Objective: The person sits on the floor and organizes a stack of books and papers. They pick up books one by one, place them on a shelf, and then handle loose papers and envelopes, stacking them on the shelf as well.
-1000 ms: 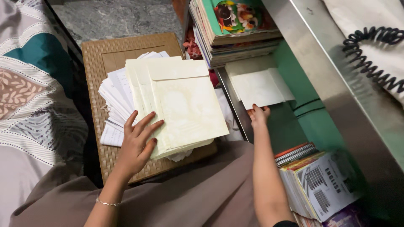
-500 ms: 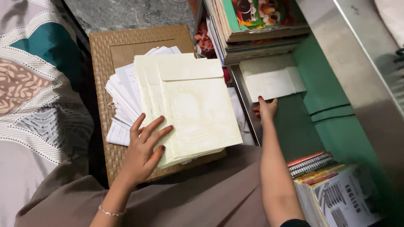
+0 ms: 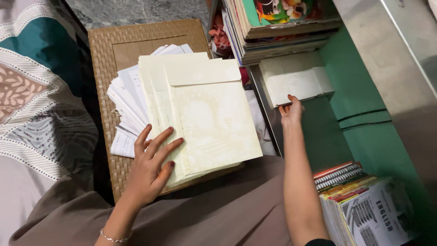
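Note:
My left hand [image 3: 152, 165] lies flat, fingers spread, on the near left corner of a stack of large cream envelopes [image 3: 207, 114]. That stack rests on a fan of white printed papers [image 3: 125, 107] atop a woven brown tray [image 3: 118, 45]. My right hand [image 3: 291, 111] reaches into a green metal cabinet shelf [image 3: 359, 114] and grips the near edge of a small stack of white envelopes [image 3: 296, 79], lifting it slightly.
A tall pile of books and notebooks [image 3: 282, 27] sits at the back of the shelf. Spiral notebooks and booklets [image 3: 359, 200] lie at the near right. A patterned bedspread [image 3: 32, 91] is on the left, and my brown skirt [image 3: 218, 209] is below.
My right hand has slid farther into the shelf and pushed the small white envelope stack back and up on its edge. The left hand stays on the cream envelopes.

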